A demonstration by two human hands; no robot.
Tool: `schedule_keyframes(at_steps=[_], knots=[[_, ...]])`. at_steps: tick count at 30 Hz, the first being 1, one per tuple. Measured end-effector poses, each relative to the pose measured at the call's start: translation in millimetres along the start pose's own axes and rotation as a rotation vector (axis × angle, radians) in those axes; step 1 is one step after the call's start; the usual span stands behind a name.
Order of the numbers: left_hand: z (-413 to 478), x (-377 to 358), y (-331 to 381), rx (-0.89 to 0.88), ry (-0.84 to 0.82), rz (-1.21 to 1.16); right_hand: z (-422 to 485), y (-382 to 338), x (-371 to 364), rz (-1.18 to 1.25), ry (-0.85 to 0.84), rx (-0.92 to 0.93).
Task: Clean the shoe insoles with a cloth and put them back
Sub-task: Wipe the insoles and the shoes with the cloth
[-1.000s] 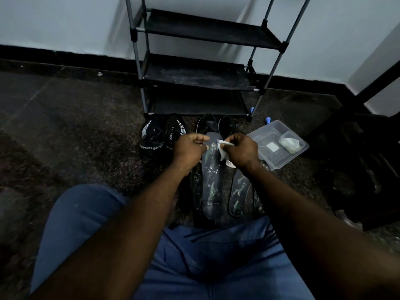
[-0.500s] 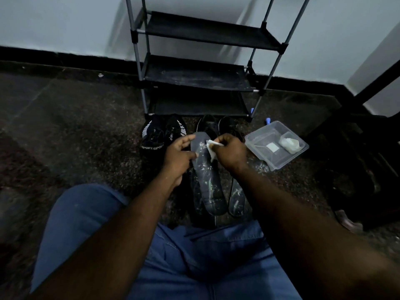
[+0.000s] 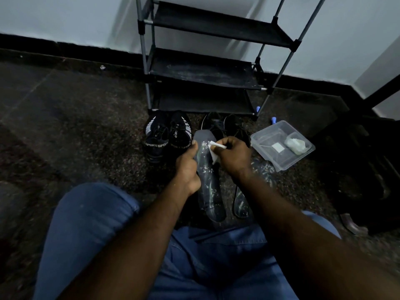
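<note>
Step in hand: wiping. The insole (image 3: 209, 182) is gripped at its left edge by the L hand (image 3: 187, 169), fingers curled round it, toe end up, above the floor (image 3: 86, 126) in front of the rack (image 3: 203, 70). The cloth (image 3: 216, 148) is pinched in the R hand (image 3: 232, 155) & pressed on the insole's upper part. A 2nd insole (image 3: 239, 205) lies just to the right. Next, prob.: strokes toward the heel, w/ a firm hold kept; refit into the shoes (image 3: 225, 126) not yet done.

Dim bluish light, murky floor (image 3: 75, 131), soft blur, wide-angle bending at edges.
</note>
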State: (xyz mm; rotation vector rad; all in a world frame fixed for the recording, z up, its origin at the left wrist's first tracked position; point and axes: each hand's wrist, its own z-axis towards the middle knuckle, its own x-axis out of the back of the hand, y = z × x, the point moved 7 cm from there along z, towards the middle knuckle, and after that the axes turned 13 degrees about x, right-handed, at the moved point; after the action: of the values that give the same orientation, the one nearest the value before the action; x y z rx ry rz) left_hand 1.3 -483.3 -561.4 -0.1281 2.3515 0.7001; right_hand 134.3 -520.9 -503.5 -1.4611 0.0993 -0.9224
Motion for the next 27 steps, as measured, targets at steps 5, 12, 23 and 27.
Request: schedule_keyframes(at_steps=[5, 12, 23, 27], knots=[[-1, -1, -2, 0.025, -0.05, -0.027, 1, -12, 31, 0.121, 0.246, 0.002], [3, -11, -5, 0.042, -0.108, 0.025, 9, -56, 36, -0.435, 0.106, 0.446], [11, 1, 2, -0.018, 0.055, 0.063, 0, -34, 9, -0.382, -0.04, 0.342], [12, -2, 1, -0.026, 0.065, 0.122, 4, -30, 12, -0.328, 0.022, 0.288]])
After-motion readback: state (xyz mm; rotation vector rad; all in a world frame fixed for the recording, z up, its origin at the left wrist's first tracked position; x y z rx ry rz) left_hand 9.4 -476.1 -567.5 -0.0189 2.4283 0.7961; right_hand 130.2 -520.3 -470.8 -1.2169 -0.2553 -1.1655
